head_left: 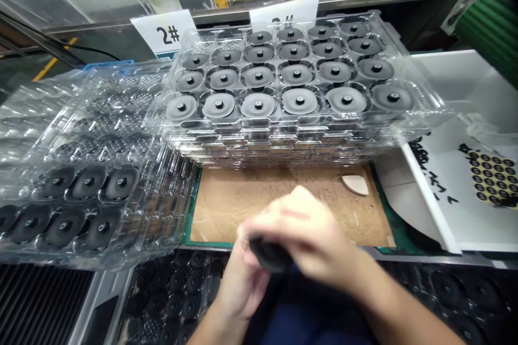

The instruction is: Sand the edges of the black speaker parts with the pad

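We see even, bright light from overhead, with white glare on the clear trays [299, 118] at twelve o'clock and on the stack [81, 118] at nine. Both hands [291, 242] at six o'clock are smeared by motion blur. The corners darken, and straight edges bow near the frame's rim.

Ahead of you, a white card [164, 34] standing behind the clear blister trays reads "2#" in bold black characters. To its right, a second white card [284, 10] shows only the top of its black marking above the stacked tray [283, 73] of grey discs; you cannot read it. On the white sheet [449, 183] at your right, black handwritten strokes appear, too blurred and angled for you to make out.
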### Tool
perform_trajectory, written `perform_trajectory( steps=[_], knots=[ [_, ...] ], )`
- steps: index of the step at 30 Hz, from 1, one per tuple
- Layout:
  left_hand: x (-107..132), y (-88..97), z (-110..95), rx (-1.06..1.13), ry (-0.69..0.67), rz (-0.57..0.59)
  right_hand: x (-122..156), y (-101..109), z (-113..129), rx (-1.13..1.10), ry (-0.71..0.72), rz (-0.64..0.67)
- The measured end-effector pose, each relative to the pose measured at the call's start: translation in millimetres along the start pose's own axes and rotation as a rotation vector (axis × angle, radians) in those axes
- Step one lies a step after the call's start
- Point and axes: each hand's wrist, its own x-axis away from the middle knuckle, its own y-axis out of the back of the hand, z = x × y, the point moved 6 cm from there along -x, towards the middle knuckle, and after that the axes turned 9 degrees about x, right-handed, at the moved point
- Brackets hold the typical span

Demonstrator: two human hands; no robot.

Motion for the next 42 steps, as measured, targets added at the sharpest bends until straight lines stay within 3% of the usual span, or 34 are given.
perform_trajectory(
  steps=[2, 4, 8, 11, 15, 17, 20, 23, 27, 31, 33, 36, 39, 42],
  knots=[
    [0.1, 5.0, -8.5, 0.054, -0.097, -0.015, 12.1, -12.3, -41.3, 0.082, -0.27, 0.033],
    [0.7, 10.0, -17.4, 0.11, -0.176, -0.04, 33.3, -31.9, -74.6, 0.121, -0.428, 0.078],
    [1.2, 12.5, -24.0, 0.133, -0.172, -0.068, 71.3, -71.6, -98.8, 0.062, -0.469, 0.15],
    [0.6, 10.5, -21.3, 0.117, -0.151, -0.09, 70.8, -65.4, -88.9, 0.02, -0.503, 0.119],
    [-1.4, 5.5, -12.8, 0.087, -0.146, -0.069, 31.7, -15.1, -45.6, -0.009, -0.525, -0.089],
    [-1.9, 4.5, -7.9, 0.076, -0.115, -0.041, 8.6, 3.2, -10.7, -0.056, -0.32, -0.182],
    [-1.3, 8.9, -3.8, 0.062, -0.058, -0.044, -7.4, -1.4, 17.6, -0.053, -0.156, -0.033],
    [0.2, 10.4, -5.0, 0.043, -0.064, -0.045, -8.6, -18.4, 14.7, -0.074, -0.182, 0.15],
    [1.9, 2.9, -3.9, 0.025, 0.007, -0.014, -7.9, -8.5, 14.1, 0.016, -0.158, -0.085],
    [1.9, 0.9, -12.0, 0.036, 0.018, 0.054, 8.9, -3.7, 19.7, -0.111, -0.11, 0.089],
    [0.6, 1.7, -14.4, 0.059, 0.011, 0.08, 22.7, 3.3, 5.4, -0.011, -0.162, 0.054],
    [-0.8, -1.7, -12.2, 0.16, 0.009, 0.113, 47.4, 6.8, -44.8, 0.283, -0.377, -0.163],
    [0.6, -11.8, -6.4, 0.258, 0.055, 0.16, 71.1, -15.0, -103.3, 0.453, -0.554, -0.213],
    [2.6, -17.7, -2.7, 0.29, 0.12, 0.157, 88.5, -35.3, -136.4, 0.522, -0.624, -0.24]
  ],
)
